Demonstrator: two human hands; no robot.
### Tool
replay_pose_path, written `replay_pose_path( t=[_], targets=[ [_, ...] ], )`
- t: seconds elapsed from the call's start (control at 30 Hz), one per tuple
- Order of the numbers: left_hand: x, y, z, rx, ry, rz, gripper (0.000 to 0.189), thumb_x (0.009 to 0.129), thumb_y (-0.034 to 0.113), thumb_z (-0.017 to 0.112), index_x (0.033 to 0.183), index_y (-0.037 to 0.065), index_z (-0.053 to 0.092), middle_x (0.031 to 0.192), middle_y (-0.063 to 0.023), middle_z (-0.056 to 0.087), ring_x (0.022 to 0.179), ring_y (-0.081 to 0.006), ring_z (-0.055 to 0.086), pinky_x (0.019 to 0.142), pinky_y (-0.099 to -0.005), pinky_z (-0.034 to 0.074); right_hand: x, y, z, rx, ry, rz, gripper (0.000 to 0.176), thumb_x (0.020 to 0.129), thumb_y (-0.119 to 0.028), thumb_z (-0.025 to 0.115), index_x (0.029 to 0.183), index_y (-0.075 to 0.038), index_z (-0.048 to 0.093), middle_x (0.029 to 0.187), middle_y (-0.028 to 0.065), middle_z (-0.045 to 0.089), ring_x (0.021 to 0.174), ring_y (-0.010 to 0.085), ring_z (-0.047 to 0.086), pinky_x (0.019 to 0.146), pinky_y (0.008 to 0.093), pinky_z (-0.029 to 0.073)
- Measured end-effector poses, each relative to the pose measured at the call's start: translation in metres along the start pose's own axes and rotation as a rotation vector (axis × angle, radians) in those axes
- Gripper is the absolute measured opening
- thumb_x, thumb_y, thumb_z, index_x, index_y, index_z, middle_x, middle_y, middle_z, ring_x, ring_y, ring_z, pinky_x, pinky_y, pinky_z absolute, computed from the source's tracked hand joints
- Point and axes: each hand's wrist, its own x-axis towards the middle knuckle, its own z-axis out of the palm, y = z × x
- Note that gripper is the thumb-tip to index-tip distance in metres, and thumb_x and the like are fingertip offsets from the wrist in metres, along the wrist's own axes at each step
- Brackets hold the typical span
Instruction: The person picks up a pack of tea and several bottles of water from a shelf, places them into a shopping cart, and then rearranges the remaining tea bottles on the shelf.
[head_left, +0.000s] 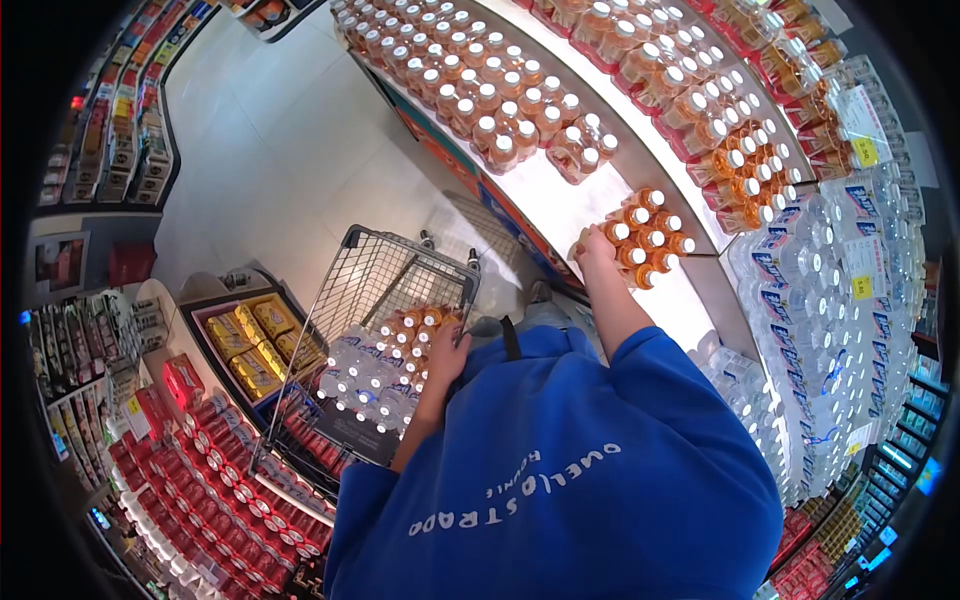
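My right hand (593,243) reaches to the shelf, its fingers closed on the left edge of a shrink-wrapped pack of orange drink bottles (640,235) with white caps. My left hand (448,348) is low at the side rim of the wire shopping cart (345,275), with its fingers bent there and partly hidden. Beside that hand, inside the cart, lies another pack of orange drink bottles (408,330). Clear water bottles (365,375) with white caps fill the cart's end nearer to me.
More orange drink packs (480,85) line the lit shelf (545,200). Stacked water packs (815,310) stand at the right. Red packs (215,470) and a bin of yellow packs (255,335) flank the cart on the left. Pale floor (270,130) extends beyond it.
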Motion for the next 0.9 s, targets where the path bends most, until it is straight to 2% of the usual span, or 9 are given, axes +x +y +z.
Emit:
replay_pose_path(
  t=[0.1, 0.13, 0.3, 0.43, 0.53, 0.67, 0.77, 0.8, 0.9],
  targets=[
    [-0.006, -0.01, -0.006, -0.005, 0.037, -0.023, 0.036, 0.092, 0.022, 0.068, 0.122, 0.001, 0.063, 0.114, -0.0185, 0.065, 0.099, -0.0306, 0.068, 0.087, -0.0403, 0.054, 0.007, -0.001, 0.003, 0.121, -0.021, 0.056, 0.039, 0.097, -0.025, 0.068, 0.13, -0.009, 0.053, 0.119, 0.0117, 0.057, 0.094, 0.0289, 0.058, 0.087, 0.0465, 0.051],
    [-0.006, -0.017, -0.008, 0.006, 0.042, -0.033, 0.036, 0.092, 0.022, 0.068, 0.121, 0.001, 0.064, 0.113, -0.0184, 0.065, 0.099, -0.0304, 0.068, 0.087, -0.0402, 0.054, -0.002, -0.003, 0.003, 0.131, -0.035, 0.067, 0.043, 0.098, -0.028, 0.065, 0.133, -0.009, 0.049, 0.124, 0.0119, 0.054, 0.108, 0.0312, 0.056, 0.1, 0.05, 0.045],
    [-0.012, -0.04, -0.011, -0.046, 0.158, -0.173, 0.035, 0.092, 0.024, 0.067, 0.119, 0.001, 0.065, 0.107, -0.0193, 0.071, 0.099, -0.033, 0.069, 0.086, -0.0414, 0.054, 0.069, 0.009, -0.008, 0.054, -0.22, 0.088, 0.041, 0.099, -0.036, 0.061, 0.131, -0.012, 0.051, 0.12, 0.0115, 0.055, 0.103, 0.027, 0.059, 0.095, 0.0498, 0.046],
    [-0.016, -0.095, -0.012, -0.084, 0.301, -0.324, 0.038, 0.09, 0.029, 0.068, 0.116, 0.001, 0.065, 0.103, -0.0205, 0.073, 0.096, -0.0358, 0.071, 0.085, -0.043, 0.055, -0.02, 0.017, -0.024, -0.477, -0.3, 0.042, 0.037, 0.096, -0.035, 0.062, 0.124, -0.013, 0.057, 0.12, 0.008, 0.058, 0.097, 0.024, 0.062, 0.087, 0.0473, 0.048],
    [-0.014, -0.166, 0.009, -0.014, 0.308, -0.446, 0.041, 0.087, 0.03, 0.069, 0.115, -0.001, 0.063, 0.101, -0.0223, 0.073, 0.096, -0.0383, 0.071, 0.086, -0.0446, 0.055, -0.036, 0.047, -0.061, -0.712, -0.474, 0.003, 0.05, 0.095, -0.034, 0.063, 0.137, -0.011, 0.05, 0.129, 0.0102, 0.057, 0.098, 0.0238, 0.063, 0.086, 0.047, 0.049],
    [0.006, -0.18, 0.018, -0.075, 0.294, -0.577, 0.051, 0.083, 0.03, 0.073, 0.12, -0.002, 0.06, 0.109, -0.0244, 0.07, 0.102, -0.0417, 0.067, 0.09, -0.047, 0.053, -0.05, 0.088, -0.103, -0.828, -0.478, 0.054, 0.061, 0.094, -0.03, 0.066, 0.147, -0.008, 0.043, 0.131, 0.0122, 0.057, 0.093, 0.0239, 0.065, 0.082, 0.0436, 0.051],
    [0.034, -0.186, 0.02, -0.007, 0.574, -0.422, 0.058, 0.082, 0.033, 0.076, 0.126, 0.001, 0.056, 0.114, -0.0266, 0.067, 0.107, -0.0417, 0.066, 0.092, -0.0479, 0.052, -0.097, 0.103, -0.116, -0.981, -0.446, -0.094, 0.068, 0.092, -0.027, 0.069, 0.149, -0.004, 0.039, 0.13, 0.0142, 0.057, 0.092, 0.0244, 0.067, 0.08, 0.0413, 0.052],
    [0.042, -0.176, 0.012, -0.04, 0.631, -0.489, 0.054, 0.078, 0.026, 0.078, 0.121, 0.001, 0.061, 0.11, -0.0223, 0.069, 0.104, -0.0385, 0.067, 0.092, -0.0463, 0.052, -0.103, 0.105, -0.121, -1.027, -0.445, -0.159, 0.072, 0.092, -0.024, 0.07, 0.15, -0.001, 0.035, 0.125, 0.0147, 0.06, 0.091, 0.0218, 0.067, 0.077, 0.0372, 0.053],
    [0.079, -0.221, 0.015, -0.033, 0.694, -0.524, 0.055, 0.077, 0.026, 0.08, 0.121, 0.0, 0.058, 0.113, -0.023, 0.068, 0.103, -0.0403, 0.067, 0.092, -0.0478, 0.052, -0.098, 0.102, -0.141, -1.232, -0.514, -0.34, 0.07, 0.093, -0.023, 0.069, 0.15, -0.001, 0.035, 0.119, 0.0132, 0.064, 0.088, 0.018, 0.067, 0.072, 0.0305, 0.052]
  ],
)
